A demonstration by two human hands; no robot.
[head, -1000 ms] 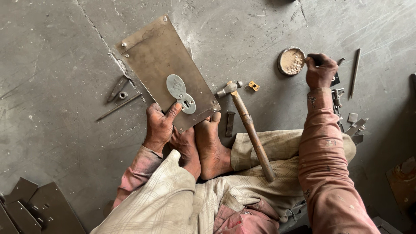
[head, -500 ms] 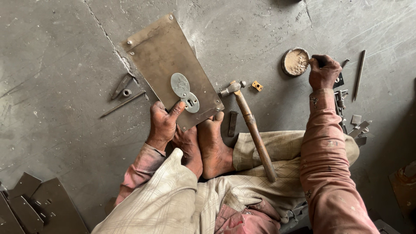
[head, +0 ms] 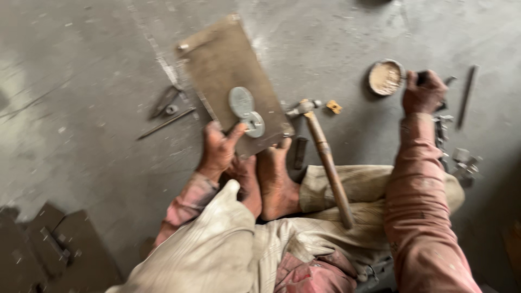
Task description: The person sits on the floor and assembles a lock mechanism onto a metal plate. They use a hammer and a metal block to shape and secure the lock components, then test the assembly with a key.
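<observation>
**Seated worker steadies a metal plate while reaching for small parts**

A person sits on a grey concrete floor (head: 81,81), seen from above; the left hand (head: 220,149) grips the near edge of a flat brown metal plate (head: 230,65), thumb pressed beside a round silvery lock cover (head: 247,111) mounted on it; both bare feet (head: 268,179) brace the plate's edge. The right hand (head: 423,92) is clenched around a small dark object, too blurred to identify, just beside a shallow round tin (head: 386,77) of pale material. A wooden-handled hammer (head: 324,157) rests across the lap, untouched. The work appears to be at the fetching stage; fitting calls for bringing the piece to the cover. Loose metal parts (head: 458,160) and rods scatter the dusty floor.
</observation>
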